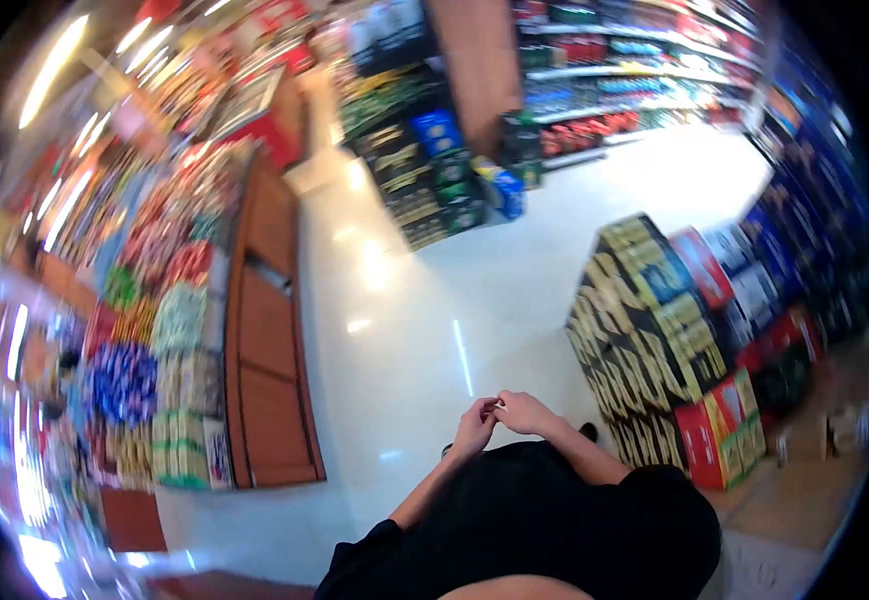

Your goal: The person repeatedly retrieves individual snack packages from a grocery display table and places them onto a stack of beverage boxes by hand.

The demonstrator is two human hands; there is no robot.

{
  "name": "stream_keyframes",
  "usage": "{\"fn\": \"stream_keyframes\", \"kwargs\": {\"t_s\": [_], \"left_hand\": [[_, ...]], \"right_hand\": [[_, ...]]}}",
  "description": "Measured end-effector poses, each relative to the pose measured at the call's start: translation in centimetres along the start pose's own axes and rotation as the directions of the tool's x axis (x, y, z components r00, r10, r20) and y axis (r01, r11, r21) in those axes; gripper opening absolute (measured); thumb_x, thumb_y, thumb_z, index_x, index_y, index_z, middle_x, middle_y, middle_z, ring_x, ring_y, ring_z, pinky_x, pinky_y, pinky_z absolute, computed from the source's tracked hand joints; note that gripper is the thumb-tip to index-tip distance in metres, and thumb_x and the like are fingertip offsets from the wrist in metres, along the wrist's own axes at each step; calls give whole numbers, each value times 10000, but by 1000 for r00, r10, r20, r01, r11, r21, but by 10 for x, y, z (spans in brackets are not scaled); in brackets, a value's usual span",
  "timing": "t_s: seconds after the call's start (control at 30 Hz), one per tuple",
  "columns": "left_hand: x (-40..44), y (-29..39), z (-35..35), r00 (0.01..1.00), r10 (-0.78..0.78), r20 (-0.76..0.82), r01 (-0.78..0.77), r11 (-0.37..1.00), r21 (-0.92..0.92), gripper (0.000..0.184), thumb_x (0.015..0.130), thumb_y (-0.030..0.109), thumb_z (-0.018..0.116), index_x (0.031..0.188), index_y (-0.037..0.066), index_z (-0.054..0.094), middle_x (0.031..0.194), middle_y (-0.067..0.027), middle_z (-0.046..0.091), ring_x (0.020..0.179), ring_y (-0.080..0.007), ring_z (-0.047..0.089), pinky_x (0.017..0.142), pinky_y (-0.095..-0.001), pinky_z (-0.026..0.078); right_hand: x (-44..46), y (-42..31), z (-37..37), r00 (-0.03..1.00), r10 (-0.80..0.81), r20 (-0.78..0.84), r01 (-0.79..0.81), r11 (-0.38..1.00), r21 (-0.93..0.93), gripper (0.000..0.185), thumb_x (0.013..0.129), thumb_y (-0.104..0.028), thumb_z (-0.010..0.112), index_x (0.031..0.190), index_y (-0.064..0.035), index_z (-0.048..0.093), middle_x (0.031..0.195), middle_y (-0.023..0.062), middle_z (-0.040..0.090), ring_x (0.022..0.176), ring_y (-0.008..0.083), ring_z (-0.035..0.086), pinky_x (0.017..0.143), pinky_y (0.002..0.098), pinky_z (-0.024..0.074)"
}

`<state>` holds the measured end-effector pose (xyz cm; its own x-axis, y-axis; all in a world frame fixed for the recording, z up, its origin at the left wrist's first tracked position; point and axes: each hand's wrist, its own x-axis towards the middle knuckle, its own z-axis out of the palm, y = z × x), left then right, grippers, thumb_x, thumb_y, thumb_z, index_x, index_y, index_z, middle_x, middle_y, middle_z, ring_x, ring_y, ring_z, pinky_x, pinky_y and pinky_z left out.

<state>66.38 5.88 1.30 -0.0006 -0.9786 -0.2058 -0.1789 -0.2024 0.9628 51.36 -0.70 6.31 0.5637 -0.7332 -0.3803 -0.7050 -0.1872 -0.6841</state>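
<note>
My left hand (474, 426) and my right hand (527, 412) meet in front of my black shirt (544, 520), above the shiny floor. The fingers of both are curled and pressed together at the tips. A tiny whitish bit (499, 405) shows between them, too small and blurred to name. Neither hand touches the goods around me. Nearest to the right hand stands a stack of black and gold cartons (619, 350).
On the left runs a wooden display counter (269, 340) heaped with packaged goods. A red and yellow box (719, 430) stands at the carton stack's near corner. Ahead are another carton stack (404, 180) and shelves of bottles (634, 85). Pale tiled floor (424, 300) lies between.
</note>
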Motion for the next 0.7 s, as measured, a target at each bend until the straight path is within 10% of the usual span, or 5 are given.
{"fn": "stream_keyframes", "kwargs": {"t_s": [0.4, 0.7], "left_hand": [[-133, -31, -180, 702, -208, -681, 44, 967, -250, 235, 911, 55, 560, 1129, -30, 572, 1038, -126, 666, 981, -192, 632, 875, -313, 495], [-172, -100, -289, 393, -425, -815, 181, 905, -385, 211, 900, 28, 544, 1106, -15, 556, 1054, -129, 650, 987, -205, 619, 868, -331, 494]], "right_hand": [[113, -208, 130, 712, -378, 591, 506, 860, -60, 425, 939, -383, 478, 1126, -20, 596, 976, 215, 666, 903, 371, 638, 789, 427, 494], [203, -333, 250, 304, -264, 915, 762, 644, -67, 382, 945, -319, 440, 1082, -12, 621, 995, 219, 662, 933, 385, 629, 833, 456, 492]]}}
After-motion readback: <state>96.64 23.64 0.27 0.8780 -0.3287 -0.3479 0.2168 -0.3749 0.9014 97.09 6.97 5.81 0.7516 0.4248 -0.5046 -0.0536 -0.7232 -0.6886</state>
